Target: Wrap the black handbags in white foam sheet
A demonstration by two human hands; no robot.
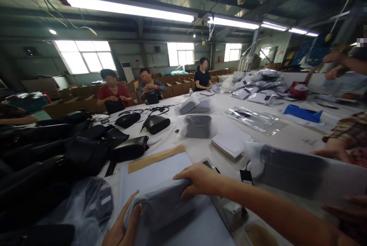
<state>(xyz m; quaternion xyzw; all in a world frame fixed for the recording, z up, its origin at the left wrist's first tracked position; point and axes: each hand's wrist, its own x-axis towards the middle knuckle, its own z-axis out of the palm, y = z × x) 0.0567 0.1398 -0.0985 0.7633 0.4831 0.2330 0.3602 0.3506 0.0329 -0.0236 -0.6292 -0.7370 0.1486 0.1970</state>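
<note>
A grey wrapped bundle (163, 206) lies at the near edge of the bench (289, 137), on a stack of white sheets (155, 171), its long axis running from lower left to upper right, from one hand to the other; the left hand (122, 227) cups its near, lower end, fingers partly curled against the wrapping and the thumb alongside, while the right hand (202, 179) lies flat over the far upper end, fingers spread and bent down over the edge, the forearm reaching in from the lower right; both hands touch the bundle, neither closed tight round it, and the right is the one placed farther along its length; a tan paper strip (156, 158) crosses the white stack just beyond; to the left, black bags (86, 150) lie heaped, one in clear plastic (94, 204) near the left hand; to the right, a larger grey bundle in a clear bag (295, 171) sits beside a black hang tag (246, 175); farther up the bench, more wrapped grey bundles (197, 125) and a blue tray (302, 113); across it, seated people work, one in a red shirt (113, 93); another person's hand (329, 152) rests at the right edge.
</note>
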